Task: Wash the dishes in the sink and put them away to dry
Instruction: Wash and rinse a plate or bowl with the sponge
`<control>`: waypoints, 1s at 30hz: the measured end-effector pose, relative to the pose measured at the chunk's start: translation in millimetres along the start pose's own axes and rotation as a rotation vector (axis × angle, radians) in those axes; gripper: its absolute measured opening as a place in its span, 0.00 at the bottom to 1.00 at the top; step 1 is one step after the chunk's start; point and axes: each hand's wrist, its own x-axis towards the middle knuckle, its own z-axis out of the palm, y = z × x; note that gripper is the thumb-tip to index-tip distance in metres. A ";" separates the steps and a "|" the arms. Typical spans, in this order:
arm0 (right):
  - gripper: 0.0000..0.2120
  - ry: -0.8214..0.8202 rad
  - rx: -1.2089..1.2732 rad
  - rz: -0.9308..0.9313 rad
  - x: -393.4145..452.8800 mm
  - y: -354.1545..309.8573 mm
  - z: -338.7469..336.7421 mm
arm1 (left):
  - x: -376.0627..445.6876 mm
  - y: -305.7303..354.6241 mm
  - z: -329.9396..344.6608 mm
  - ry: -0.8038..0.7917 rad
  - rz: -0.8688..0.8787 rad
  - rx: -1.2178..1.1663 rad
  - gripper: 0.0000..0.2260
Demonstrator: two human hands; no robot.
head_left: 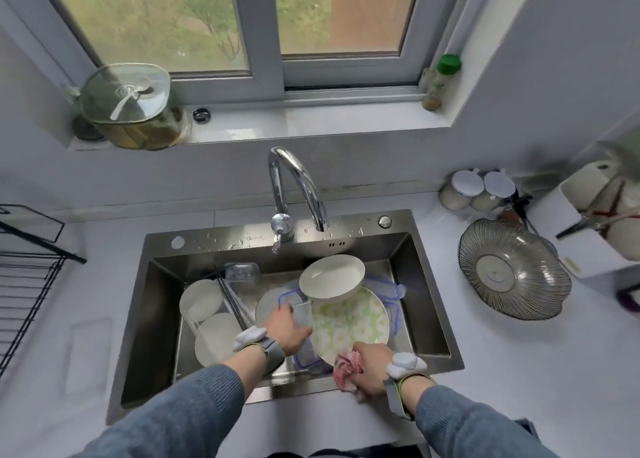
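Your left hand (289, 329) is down in the stainless sink (166, 305) at centre frame, fingers wrapped round a clear glass (302, 315); your right hand (370, 364), lower centre, is bunched tight on a pink dishcloth (346, 367) right at the near edge of the floral plate (349, 322); a white bowl (331, 276) sits tilted on that plate's far side, just under the chrome faucet (294, 187); two more white plates (207, 315) lean at the sink's left with dark chopsticks (232, 301) beside them; black drying rack (27, 277) at far left, ribbed glass bowl (512, 270) on the counter at right.
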 end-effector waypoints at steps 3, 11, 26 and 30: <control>0.14 0.038 0.128 0.044 -3.0 6.5 -11.3 | 10.9 27.1 2.1 0.057 0.011 -0.038 0.31; 0.14 0.182 0.322 0.191 -0.9 35.2 -42.5 | 48.0 67.6 -8.3 -0.223 -0.251 -0.555 0.21; 0.20 0.124 0.346 0.229 5.6 47.1 -53.5 | 49.2 97.2 17.2 -0.109 -0.528 -1.369 0.17; 0.17 0.148 0.388 0.242 2.1 52.4 -48.4 | 37.3 83.2 4.5 -0.125 -0.441 -1.243 0.11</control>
